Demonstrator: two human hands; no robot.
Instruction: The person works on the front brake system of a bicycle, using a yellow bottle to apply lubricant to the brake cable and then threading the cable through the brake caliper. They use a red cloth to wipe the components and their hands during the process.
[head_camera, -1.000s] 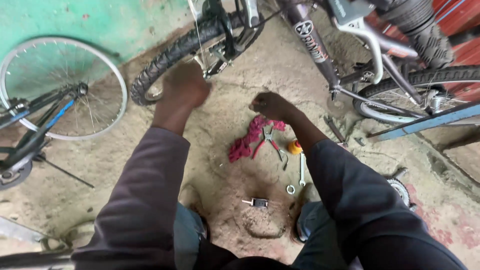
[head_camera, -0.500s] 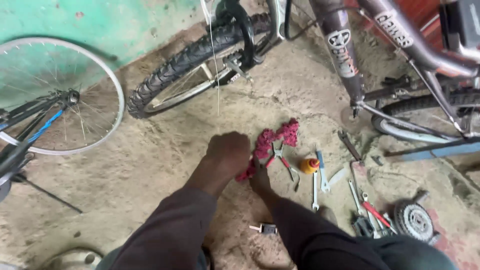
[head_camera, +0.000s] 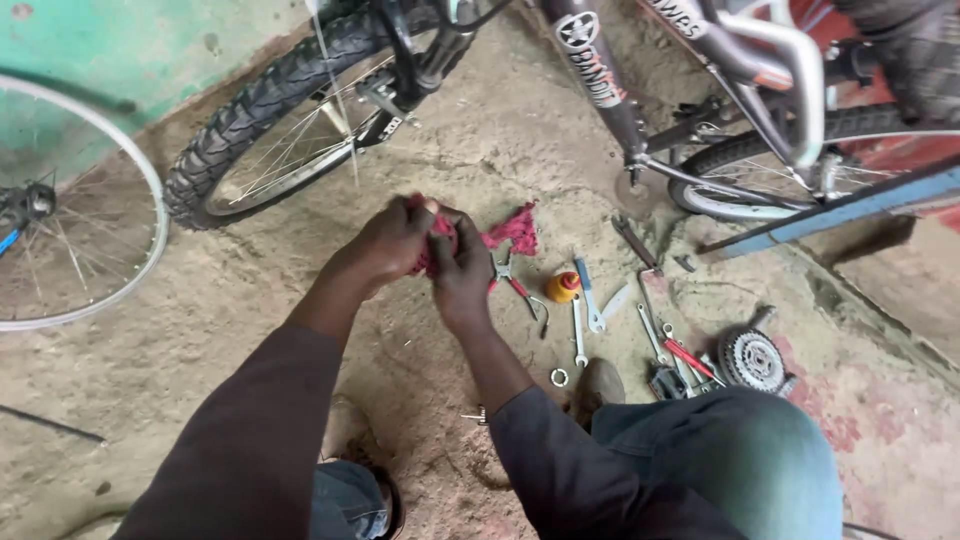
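I see both hands, left hand (head_camera: 395, 240) and right hand (head_camera: 462, 262), fingers pinching a red rag (head_camera: 512, 230) above the dirt floor (head_camera: 250, 300), beside pliers (head_camera: 515, 282).

Both arms reach forward and down, dark sleeves pushed to the forearms. The left hand (head_camera: 392, 240) and right hand (head_camera: 462, 262) meet in front, pressed together, fingers curled closed, wrists bent inward, the right forearm angled up from below.
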